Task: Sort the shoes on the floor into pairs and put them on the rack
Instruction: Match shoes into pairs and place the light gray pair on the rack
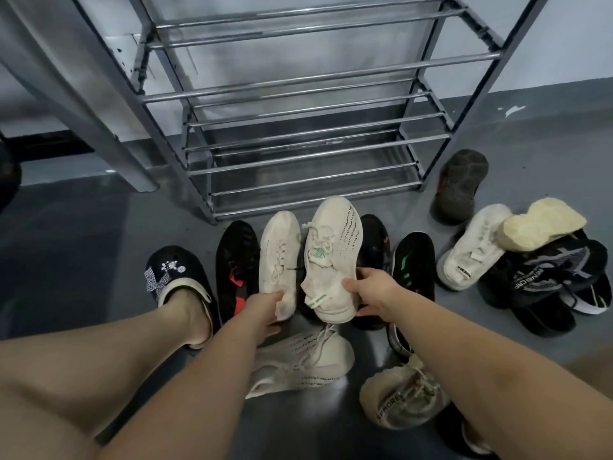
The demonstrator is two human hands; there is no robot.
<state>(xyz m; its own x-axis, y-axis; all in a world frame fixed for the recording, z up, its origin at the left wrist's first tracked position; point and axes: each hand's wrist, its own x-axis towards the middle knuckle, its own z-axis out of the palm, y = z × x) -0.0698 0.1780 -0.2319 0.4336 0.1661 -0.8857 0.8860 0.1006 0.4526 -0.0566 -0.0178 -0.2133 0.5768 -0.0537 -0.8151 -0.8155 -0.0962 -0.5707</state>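
My left hand (265, 305) grips the heel of a plain cream knit sneaker (278, 257). My right hand (371, 288) grips the heel of a cream sneaker with green marks (335, 254). Both shoes are held side by side, toes toward the metal shoe rack (318, 147), just in front of its lowest shelf. Beneath my arms on the floor lie another cream sneaker (305, 356) and a beige lettered sneaker (401, 396). Black sneakers flank the held pair: one with red marks (237, 260), one with green marks (414, 263).
A pile at the right holds a white sneaker (471, 250), an upturned yellowish sole (540, 224) and black patterned shoes (550, 277). A dark upturned shoe (461, 187) lies by the rack's right leg. My left foot wears a black clog (179, 277). A grey slanted post (76, 94) stands left.
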